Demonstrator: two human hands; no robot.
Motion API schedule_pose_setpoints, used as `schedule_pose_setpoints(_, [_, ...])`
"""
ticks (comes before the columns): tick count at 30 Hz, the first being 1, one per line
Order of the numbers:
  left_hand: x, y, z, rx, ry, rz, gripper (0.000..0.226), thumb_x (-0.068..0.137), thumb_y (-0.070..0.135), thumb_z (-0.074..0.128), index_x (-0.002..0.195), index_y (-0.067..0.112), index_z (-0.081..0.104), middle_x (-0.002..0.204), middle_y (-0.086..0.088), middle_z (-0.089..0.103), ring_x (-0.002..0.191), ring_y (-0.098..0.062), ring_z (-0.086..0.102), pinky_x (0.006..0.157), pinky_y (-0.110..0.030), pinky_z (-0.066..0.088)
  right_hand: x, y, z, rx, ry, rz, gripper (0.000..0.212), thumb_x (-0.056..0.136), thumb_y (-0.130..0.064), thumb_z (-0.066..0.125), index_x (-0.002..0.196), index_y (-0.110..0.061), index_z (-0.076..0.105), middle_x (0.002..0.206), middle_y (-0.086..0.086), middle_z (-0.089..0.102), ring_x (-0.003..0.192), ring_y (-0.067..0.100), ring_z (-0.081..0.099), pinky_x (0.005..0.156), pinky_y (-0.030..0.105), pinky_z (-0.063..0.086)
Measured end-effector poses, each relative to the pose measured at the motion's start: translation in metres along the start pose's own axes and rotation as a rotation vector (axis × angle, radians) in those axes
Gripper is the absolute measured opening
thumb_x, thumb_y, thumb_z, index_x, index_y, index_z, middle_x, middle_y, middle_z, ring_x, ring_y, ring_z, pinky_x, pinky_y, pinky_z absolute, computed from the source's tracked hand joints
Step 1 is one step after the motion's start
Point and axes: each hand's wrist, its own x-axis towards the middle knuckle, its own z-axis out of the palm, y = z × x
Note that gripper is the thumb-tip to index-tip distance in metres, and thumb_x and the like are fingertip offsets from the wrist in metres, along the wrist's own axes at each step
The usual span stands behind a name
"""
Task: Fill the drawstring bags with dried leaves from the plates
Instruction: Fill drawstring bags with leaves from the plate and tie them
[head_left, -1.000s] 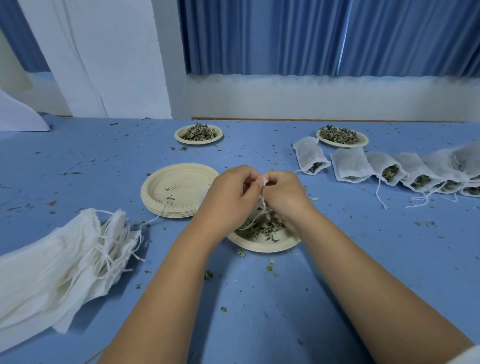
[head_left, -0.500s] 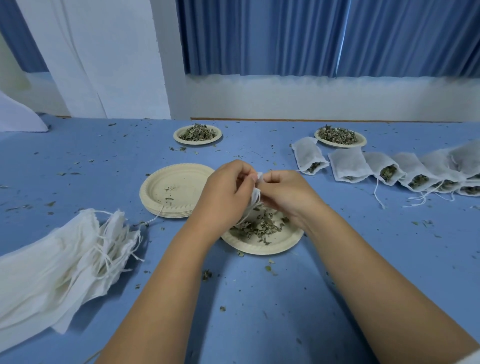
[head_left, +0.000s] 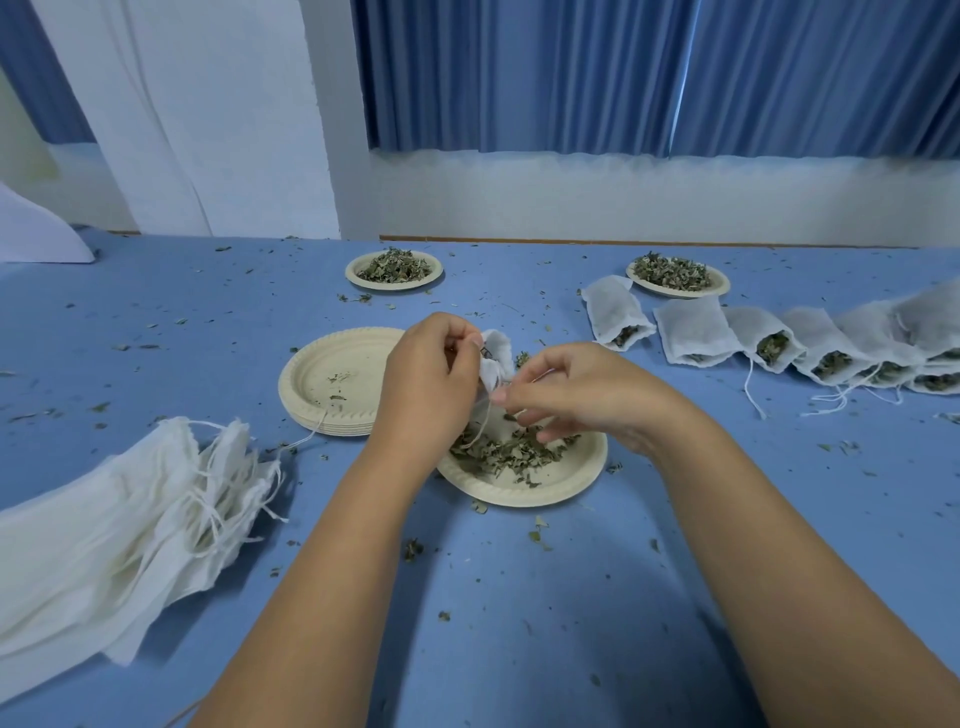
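The left hand (head_left: 431, 374) curls round the small drawstring bag (head_left: 496, 356), above the 11 o'clock rim of the near plate (head_left: 519, 491) of dried leaves (head_left: 511, 452). At the bag's 4 o'clock, the right hand (head_left: 576, 395) pinches its string (head_left: 480, 423).

A: Is there any writing, label or number to read here?

B: None that can be read. The paper plates (head_left: 519, 493), the filled bags (head_left: 696, 332), the tabletop (head_left: 519, 597) and the curtain (head_left: 571, 78) show no lettering.

A: What about that dark speck on the drawstring bag (head_left: 496, 358) in the left hand (head_left: 431, 379)?

B: It's too small to tell whether it is print at all.
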Motion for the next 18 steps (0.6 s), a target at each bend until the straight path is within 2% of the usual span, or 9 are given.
schedule_pose_setpoints(3, [0.000, 0.000, 0.000, 0.032, 0.026, 0.016, 0.019, 0.098, 0.017, 0.053, 0.084, 0.029, 0.057, 0.085, 0.006, 0.064, 0.084, -0.014, 0.062, 0.080, -0.043, 0.055, 0.003, 0.001, 0.010, 0.079, 0.060, -0.048, 0.035, 0.069, -0.026, 0.087, 0.089, -0.008, 0.065, 0.087, 0.009, 0.074, 0.080, 0.014, 0.073, 0.061, 0.025, 0.056])
schedule_pose_setpoints(6, [0.001, 0.000, 0.000, 0.029, 0.025, 0.012, 0.012, 0.098, 0.017, 0.053, 0.089, 0.023, 0.060, 0.087, 0.004, 0.065, 0.087, -0.018, 0.062, 0.083, -0.044, 0.054, 0.005, 0.002, 0.012, 0.172, 0.057, -0.110, 0.018, 0.074, -0.015, 0.084, 0.081, -0.008, 0.070, 0.079, 0.008, 0.074, 0.073, 0.012, 0.072, 0.058, 0.020, 0.054])
schedule_pose_setpoints(8, [0.003, -0.001, -0.001, 0.024, 0.033, 0.003, 0.010, 0.098, 0.017, 0.053, 0.092, 0.020, 0.061, 0.090, 0.002, 0.066, 0.090, -0.018, 0.063, 0.084, -0.041, 0.054, 0.005, 0.002, 0.007, 0.214, 0.042, -0.122, 0.015, 0.072, -0.013, 0.084, 0.080, -0.009, 0.072, 0.081, 0.008, 0.075, 0.073, 0.013, 0.072, 0.058, 0.019, 0.054])
schedule_pose_setpoints(10, [0.005, -0.003, -0.004, 0.005, 0.060, -0.013, 0.010, 0.099, 0.019, 0.053, 0.094, 0.018, 0.062, 0.087, 0.005, 0.067, 0.086, -0.009, 0.064, 0.079, -0.029, 0.052, 0.004, 0.003, 0.001, 0.255, 0.033, -0.118, 0.015, 0.070, -0.012, 0.085, 0.079, -0.010, 0.074, 0.082, 0.009, 0.075, 0.074, 0.013, 0.072, 0.059, 0.018, 0.054])
schedule_pose_setpoints(13, [0.007, -0.005, -0.008, -0.024, 0.110, -0.029, 0.010, 0.099, 0.019, 0.054, 0.095, 0.017, 0.062, 0.081, 0.013, 0.063, 0.070, 0.011, 0.057, 0.065, -0.006, 0.043, 0.005, 0.003, -0.007, 0.316, 0.048, -0.103, 0.014, 0.063, -0.016, 0.086, 0.073, -0.013, 0.076, 0.082, 0.009, 0.075, 0.074, 0.011, 0.072, 0.058, 0.016, 0.053])
schedule_pose_setpoints(15, [0.008, -0.005, -0.009, -0.041, 0.133, -0.038, 0.010, 0.099, 0.018, 0.053, 0.095, 0.017, 0.062, 0.079, 0.014, 0.063, 0.067, 0.015, 0.056, 0.063, -0.003, 0.041, 0.007, 0.006, -0.014, 0.365, 0.068, -0.092, 0.009, 0.064, -0.017, 0.084, 0.069, -0.014, 0.077, 0.079, 0.007, 0.074, 0.070, 0.009, 0.070, 0.058, 0.015, 0.052])
schedule_pose_setpoints(18, [0.008, -0.004, -0.013, -0.073, 0.165, -0.050, 0.013, 0.099, 0.018, 0.053, 0.090, 0.020, 0.061, 0.073, 0.014, 0.063, 0.065, 0.011, 0.058, 0.061, -0.004, 0.042, 0.010, 0.011, -0.023, 0.414, 0.157, -0.045, 0.006, 0.073, -0.013, 0.082, 0.070, -0.013, 0.076, 0.073, 0.005, 0.072, 0.062, 0.007, 0.066, 0.057, 0.014, 0.052])
